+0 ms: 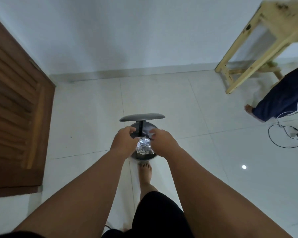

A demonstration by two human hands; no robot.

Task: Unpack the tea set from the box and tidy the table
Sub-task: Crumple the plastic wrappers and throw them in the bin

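Here, a crumpled foil wrapping (pixel 143 146) is seen at the centre of the frame, held low over the mouth of a pedal bin (pixel 143 158), between a left hand (pixel 126 142) and a right hand (pixel 163 143). The fingers of both hands are curled downward beside the foil. Whether it is gripped by either, or merely pressed down, cannot be told, and something dark is half hidden under the left fingers. The bin's lid (pixel 142 117) is raised on its strut, apparently because the pedal is pressed by a bare foot (pixel 145 170) set just below the bin, so that both hands are free for the rubbish. The step is judged to be the tidying part of the job, with packing waste thrown away. Neither the tea set nor the box is in view. A wooden table (pixel 265 40) is cut off at the upper right, its top unseen. Another person's leg (pixel 280 100) and some cables (pixel 282 134) are seen at the right edge, and a slatted wooden door (pixel 15 109) at the left.
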